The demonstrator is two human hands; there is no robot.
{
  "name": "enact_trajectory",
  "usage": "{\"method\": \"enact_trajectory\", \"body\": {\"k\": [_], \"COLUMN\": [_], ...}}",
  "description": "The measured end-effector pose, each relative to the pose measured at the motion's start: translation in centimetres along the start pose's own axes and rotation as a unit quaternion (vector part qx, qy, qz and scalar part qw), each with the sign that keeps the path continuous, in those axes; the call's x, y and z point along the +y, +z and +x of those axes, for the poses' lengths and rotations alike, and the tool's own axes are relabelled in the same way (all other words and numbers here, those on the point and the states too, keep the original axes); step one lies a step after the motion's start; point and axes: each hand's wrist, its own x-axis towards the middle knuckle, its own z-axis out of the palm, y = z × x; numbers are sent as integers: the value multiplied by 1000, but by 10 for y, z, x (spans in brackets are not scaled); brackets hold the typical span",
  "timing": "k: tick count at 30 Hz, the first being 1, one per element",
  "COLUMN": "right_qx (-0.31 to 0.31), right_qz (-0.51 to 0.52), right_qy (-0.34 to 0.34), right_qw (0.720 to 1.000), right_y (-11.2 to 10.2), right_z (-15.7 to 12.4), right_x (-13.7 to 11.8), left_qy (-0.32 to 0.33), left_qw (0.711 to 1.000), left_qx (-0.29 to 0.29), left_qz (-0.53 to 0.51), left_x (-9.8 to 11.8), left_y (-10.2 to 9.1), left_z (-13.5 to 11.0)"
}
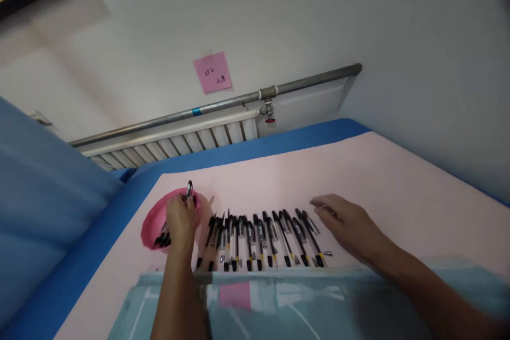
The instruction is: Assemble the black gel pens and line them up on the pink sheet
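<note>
My left hand (181, 220) is over the pink bowl (149, 218), its fingers pinched on a small black, shiny pen cap (189, 188) that sticks up above them. More dark pen parts (162, 240) lie in the bowl, partly behind my wrist. To the right of the bowl, several clear pens with black ends (249, 244) lie side by side in a row. Short black caps and small silver tips (327, 253) lie among them. My right hand (353, 223) hovers by the row's right end, fingers loosely bent and apart from the thumb, with nothing visible in it.
A pale pink sheet (382, 191) covers the blue-edged table. Teal patterned cloth (274, 308) lies along the near edge. Behind stand a radiator (191, 141) and a metal pipe (319, 79) with a red-handled valve. A blue curtain (43, 186) hangs at the left.
</note>
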Motion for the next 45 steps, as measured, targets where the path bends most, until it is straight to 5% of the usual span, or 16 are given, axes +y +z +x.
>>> {"method": "enact_trajectory", "body": {"k": [2, 4, 6, 8, 11, 23, 37, 43, 45], "right_qx": [18, 15, -5, -20, -15, 7, 26, 172, 169], "right_qz": [47, 120, 224, 328, 433, 456, 484, 541, 541], "right_qy": [8, 28, 58, 73, 87, 146, 139, 139, 138], "right_qw": [999, 992, 973, 942, 897, 878, 864, 812, 812], "right_y": [1, 5, 10, 16, 22, 22, 22, 6, -2], "right_z": [-2, -6, -10, -14, -19, -22, -22, -6, -2], "right_x": [-7, -15, -23, -30, -36, -42, -43, -22, -17], "left_qy": [33, 56, 24, -35, -95, -146, -158, -143, -135], "left_qw": [997, 962, 848, 740, 673, 656, 682, 692, 700], "left_qx": [3, -106, -304, -443, -500, -544, -545, -541, -527], "left_qz": [-69, -247, -433, -505, -536, -503, -462, -456, -463], "left_x": [23, 49, 74, 91, 103, 100, 108, 106, 103], "left_y": [5, 17, 30, 40, 46, 39, 30, 34, 37], "left_z": [-19, -49, -83, -114, -140, -137, -144, -142, -140]}}
